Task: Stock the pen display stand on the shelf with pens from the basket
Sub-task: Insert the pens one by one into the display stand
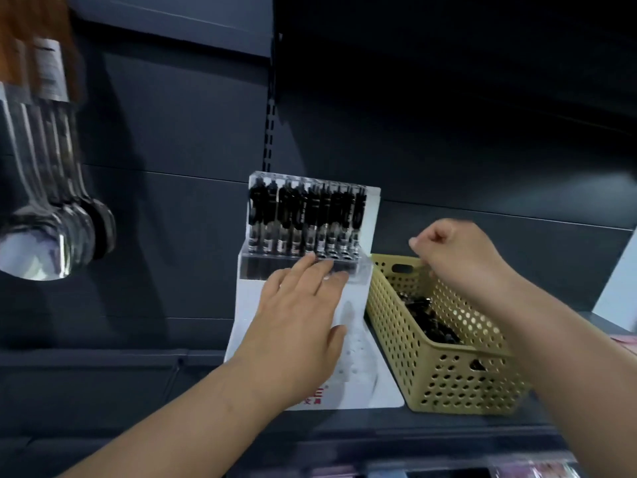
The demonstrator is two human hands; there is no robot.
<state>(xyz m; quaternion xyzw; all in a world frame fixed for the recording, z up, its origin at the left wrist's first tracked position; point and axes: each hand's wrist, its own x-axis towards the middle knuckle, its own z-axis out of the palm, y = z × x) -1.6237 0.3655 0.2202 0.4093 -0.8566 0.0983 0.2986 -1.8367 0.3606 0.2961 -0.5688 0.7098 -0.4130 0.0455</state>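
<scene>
A white and clear pen display stand (358, 381) sits on the dark shelf, its back row filled with upright black pens (303, 215). My left hand (296, 322) lies flat on the stand's stepped front, fingers straight and reaching toward the clear middle tier. To the right stands a tan perforated basket (458, 377) holding dark pens (431, 319). My right hand (451, 257) hovers over the basket's far end with fingers curled; whether it holds a pen cannot be seen.
Several large metal ladles (58, 243) hang at the left, close to the stand. A dark shelf (138, 360) runs under the stand and basket. Packaged goods (537, 469) show on a lower level at the bottom right.
</scene>
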